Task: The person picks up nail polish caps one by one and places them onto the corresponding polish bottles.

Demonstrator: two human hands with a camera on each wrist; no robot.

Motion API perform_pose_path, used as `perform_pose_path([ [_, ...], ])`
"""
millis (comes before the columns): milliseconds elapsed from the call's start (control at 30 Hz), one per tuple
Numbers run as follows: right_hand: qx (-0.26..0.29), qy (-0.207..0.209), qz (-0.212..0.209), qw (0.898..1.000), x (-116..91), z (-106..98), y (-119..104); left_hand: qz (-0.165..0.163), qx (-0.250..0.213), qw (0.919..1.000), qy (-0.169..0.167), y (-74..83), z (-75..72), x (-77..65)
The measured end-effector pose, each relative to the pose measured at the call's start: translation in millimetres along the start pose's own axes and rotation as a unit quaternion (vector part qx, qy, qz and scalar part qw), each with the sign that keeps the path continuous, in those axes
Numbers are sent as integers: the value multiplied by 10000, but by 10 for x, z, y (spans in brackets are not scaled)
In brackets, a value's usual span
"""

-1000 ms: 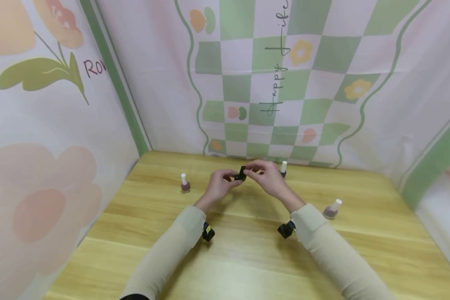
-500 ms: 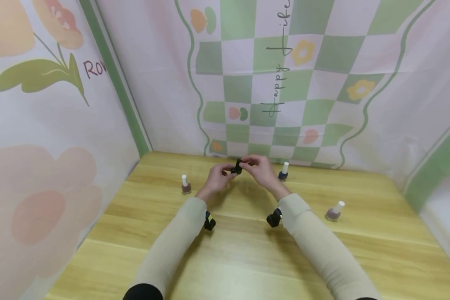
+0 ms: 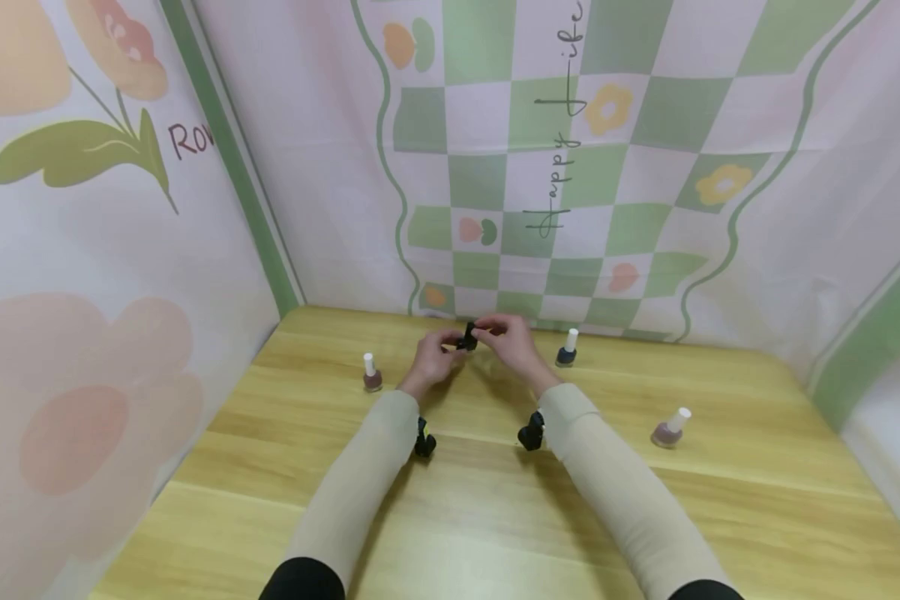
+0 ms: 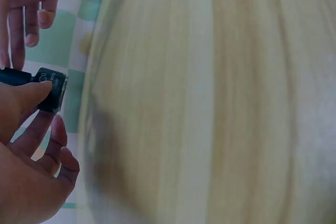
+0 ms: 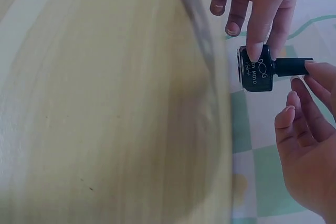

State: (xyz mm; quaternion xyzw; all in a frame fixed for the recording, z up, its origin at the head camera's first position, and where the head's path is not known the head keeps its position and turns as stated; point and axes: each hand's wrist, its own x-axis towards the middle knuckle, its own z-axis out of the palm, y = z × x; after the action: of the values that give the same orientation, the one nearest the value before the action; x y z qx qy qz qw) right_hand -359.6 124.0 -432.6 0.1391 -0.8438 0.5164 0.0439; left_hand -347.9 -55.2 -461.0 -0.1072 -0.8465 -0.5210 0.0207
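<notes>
Near the table's far edge, both hands meet on one dark nail polish bottle (image 5: 256, 76) with a black cap (image 5: 292, 66). My left hand (image 3: 433, 358) grips the square glass body between thumb and fingers; white lettering shows on the glass in both wrist views. My right hand (image 3: 513, 343) pinches the end of the cap with thumb and fingertips. Cap and body are joined in the right wrist view. In the left wrist view, the left thumb lies across the bottle (image 4: 51, 93) and covers part of it.
Three white-capped nail polish bottles stand on the wooden table (image 3: 450, 517): a brownish one (image 3: 372, 380) at left, a dark blue one (image 3: 566, 357) behind the right forearm, and a mauve one (image 3: 667, 433) at right. A patterned curtain (image 3: 480, 179) hangs behind the table.
Both hands have shifted slightly left with the black-capped bottle, the right hand and forearm more so. The dark blue bottle, partly hidden behind the right hand earlier, now shows fully.
</notes>
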Motion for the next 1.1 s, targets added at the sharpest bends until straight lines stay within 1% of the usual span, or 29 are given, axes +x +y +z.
perform_pose_path([
  [200, -50, -6, 41, 10000, 18, 80, 27, -241, 37, 9997, 3, -48, 38, 21],
  [333, -116, -4, 104, 9999, 35, 97, 48, -368, 31, 9993, -12, -42, 39, 36],
  [533, -153, 42, 103, 9998, 46, 127, 38, -428, 117, 9990, 10, -23, 40, 27],
  [667, -166, -2, 206, 9997, 60, 144, 59, -439, 259, 9987, 15, -29, 46, 41],
  [833, -259, 7, 225, 9994, 48, 134, 84, -428, 387, 9983, -71, -18, 58, 53],
  [1000, -285, -6, 228, 9993, 25, 118, 85, -544, 391, 9976, -153, -8, 77, 50],
  [1100, -248, -15, 273, 9993, 12, 111, 86, -548, 417, 9975, -163, -11, 92, 53],
])
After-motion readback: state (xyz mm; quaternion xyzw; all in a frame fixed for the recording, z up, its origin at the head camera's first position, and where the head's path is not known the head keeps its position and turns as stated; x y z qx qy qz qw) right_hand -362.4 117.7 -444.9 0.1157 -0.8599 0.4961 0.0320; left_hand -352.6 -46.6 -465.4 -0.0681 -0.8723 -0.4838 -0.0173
